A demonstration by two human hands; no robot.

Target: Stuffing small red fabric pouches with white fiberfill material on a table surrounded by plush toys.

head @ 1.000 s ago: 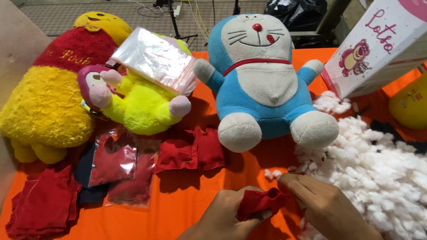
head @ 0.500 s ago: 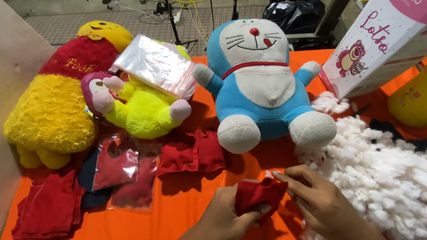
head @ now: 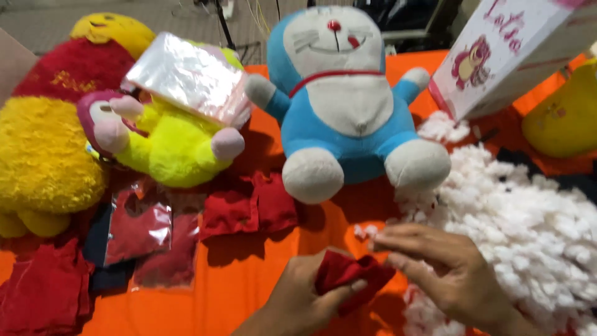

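The left hand (head: pixel 305 298) clamps a small red fabric pouch (head: pixel 348 277), thumb across it; the right hand (head: pixel 444 267), fingers loosely curled, pinches its edge beside white stuffing (head: pixel 528 236).

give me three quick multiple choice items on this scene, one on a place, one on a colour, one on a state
1. Where is the pile of white stuffing?
A. left of the yellow plush
B. right of the blue and white plush toy
C. on the floor

2. What colour is the table cover?
A. orange
B. green
C. black

3. What is the left hand doing?
A. lying flat and empty
B. lifting the blue toy
C. gripping a small red fabric piece

Answers: 1 B, the stuffing spreads to the toy's right. 2 A, orange shows between the things. 3 C, its fingers close around the red piece, with the right hand at it.
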